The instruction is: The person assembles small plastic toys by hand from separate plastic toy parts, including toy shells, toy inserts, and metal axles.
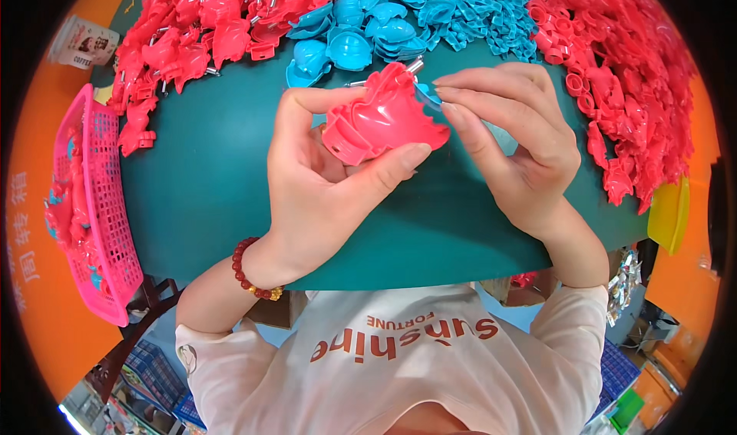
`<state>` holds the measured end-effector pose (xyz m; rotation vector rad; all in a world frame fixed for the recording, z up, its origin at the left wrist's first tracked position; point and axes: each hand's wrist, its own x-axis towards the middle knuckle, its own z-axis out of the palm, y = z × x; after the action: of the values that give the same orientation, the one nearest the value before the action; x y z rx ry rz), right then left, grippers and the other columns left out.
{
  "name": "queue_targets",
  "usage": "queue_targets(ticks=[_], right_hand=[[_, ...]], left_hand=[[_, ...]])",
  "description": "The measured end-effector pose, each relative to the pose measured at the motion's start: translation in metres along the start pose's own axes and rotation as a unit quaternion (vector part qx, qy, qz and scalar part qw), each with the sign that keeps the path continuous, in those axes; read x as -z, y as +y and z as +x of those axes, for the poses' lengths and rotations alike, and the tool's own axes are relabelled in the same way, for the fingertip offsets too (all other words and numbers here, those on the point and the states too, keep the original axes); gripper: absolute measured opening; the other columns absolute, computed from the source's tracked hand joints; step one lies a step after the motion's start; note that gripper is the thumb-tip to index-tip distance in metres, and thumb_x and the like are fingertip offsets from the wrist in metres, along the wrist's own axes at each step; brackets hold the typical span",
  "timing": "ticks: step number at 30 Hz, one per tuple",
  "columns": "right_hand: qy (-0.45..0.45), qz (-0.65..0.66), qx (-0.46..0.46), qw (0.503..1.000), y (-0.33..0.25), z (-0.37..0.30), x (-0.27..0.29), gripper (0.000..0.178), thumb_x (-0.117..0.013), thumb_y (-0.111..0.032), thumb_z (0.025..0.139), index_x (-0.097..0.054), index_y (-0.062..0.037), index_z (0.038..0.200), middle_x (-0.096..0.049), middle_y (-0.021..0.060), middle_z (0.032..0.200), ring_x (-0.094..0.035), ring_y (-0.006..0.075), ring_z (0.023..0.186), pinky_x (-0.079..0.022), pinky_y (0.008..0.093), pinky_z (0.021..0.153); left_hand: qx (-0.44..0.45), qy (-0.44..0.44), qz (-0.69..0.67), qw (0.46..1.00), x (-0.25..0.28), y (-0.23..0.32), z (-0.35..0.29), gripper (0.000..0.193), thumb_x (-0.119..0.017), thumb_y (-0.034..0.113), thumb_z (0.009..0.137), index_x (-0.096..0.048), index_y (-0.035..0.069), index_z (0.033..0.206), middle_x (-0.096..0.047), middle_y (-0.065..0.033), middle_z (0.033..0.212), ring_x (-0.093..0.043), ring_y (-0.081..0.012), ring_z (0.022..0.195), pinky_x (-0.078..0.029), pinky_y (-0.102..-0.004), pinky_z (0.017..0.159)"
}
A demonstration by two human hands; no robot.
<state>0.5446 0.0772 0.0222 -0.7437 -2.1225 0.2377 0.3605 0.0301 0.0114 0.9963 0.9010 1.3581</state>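
My left hand (322,151) is closed around a glossy red plastic toy part (384,120), held up over the middle of the green table. Metal pins stick out of the part's far side. At its right edge, my right hand (514,135) pinches a small blue plastic piece (428,94) between thumb and fingertips. The blue piece touches or nearly touches the red part; most of it is hidden. Beyond my hands lie blue cap-like pieces (349,49) and a heap of small blue pieces (484,20).
Red parts with metal pins (230,39) are heaped at the far left, and loose red pieces (629,74) at the right. A pink basket (111,189) holding red and blue parts stands at the left edge. A paper cup (84,42) and a yellow container (669,214) flank the green table (207,228).
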Motion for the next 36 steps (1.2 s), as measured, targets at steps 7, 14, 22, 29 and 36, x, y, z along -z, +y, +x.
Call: queue_targets(ticks=[7, 14, 22, 29, 36], right_hand=[[0.057, -0.04, 0.028, 0.997, 0.002, 0.002, -0.011, 0.024, -0.076, -0.002, 0.062, -0.068, -0.0089, 0.084, -0.067, 0.0002, 0.089, -0.054, 0.0173, 0.074, -0.041, 0.027, 0.067], [0.056, -0.03, 0.027, 0.998, 0.003, 0.001, -0.015, 0.026, -0.075, 0.001, 0.062, -0.068, -0.0077, 0.086, -0.067, 0.0016, 0.089, -0.054, 0.0175, 0.072, -0.041, 0.0263, 0.067], [0.046, -0.045, 0.034, 0.997, 0.002, 0.002, -0.015, 0.026, -0.076, 0.001, 0.063, -0.068, -0.0079, 0.086, -0.067, 0.0014, 0.089, -0.056, 0.0178, 0.073, -0.042, 0.0264, 0.066], [-0.063, 0.312, -0.327, 0.89, -0.005, 0.008, -0.004, 0.014, -0.069, 0.002, 0.076, -0.065, 0.0025, 0.089, -0.063, 0.0075, 0.089, -0.059, 0.0147, 0.082, -0.047, 0.0252, 0.072], [-0.125, 0.367, -0.355, 0.851, 0.006, 0.003, -0.001, 0.014, -0.066, 0.002, 0.079, -0.064, 0.0041, 0.092, -0.062, 0.0059, 0.09, -0.058, 0.0121, 0.082, -0.048, 0.0233, 0.073]], left_hand=[[-0.052, -0.001, 0.018, 0.998, 0.004, -0.007, 0.0, 0.042, -0.067, 0.002, 0.08, -0.04, 0.0, 0.112, -0.056, -0.0168, 0.107, -0.062, -0.0244, 0.093, -0.059, -0.0368, 0.07], [-0.026, -0.005, -0.016, 1.0, 0.006, -0.006, -0.001, 0.041, -0.067, 0.004, 0.081, -0.04, 0.001, 0.112, -0.056, -0.017, 0.107, -0.062, -0.0248, 0.094, -0.059, -0.0367, 0.071], [-0.036, -0.002, -0.012, 0.999, 0.005, -0.005, -0.001, 0.043, -0.069, 0.002, 0.079, -0.04, 0.0, 0.112, -0.055, -0.0161, 0.107, -0.062, -0.0236, 0.095, -0.058, -0.0356, 0.072], [-0.139, -0.031, 0.136, 0.98, 0.012, -0.009, 0.004, 0.052, -0.073, -0.003, 0.073, -0.041, -0.001, 0.114, -0.046, -0.009, 0.106, -0.061, -0.0199, 0.094, -0.054, -0.0273, 0.079], [-0.097, -0.083, 0.109, 0.986, 0.013, -0.005, 0.01, 0.047, -0.067, -0.004, 0.078, -0.038, 0.0, 0.114, -0.053, -0.0145, 0.113, -0.061, -0.019, 0.098, -0.055, -0.0281, 0.075]])
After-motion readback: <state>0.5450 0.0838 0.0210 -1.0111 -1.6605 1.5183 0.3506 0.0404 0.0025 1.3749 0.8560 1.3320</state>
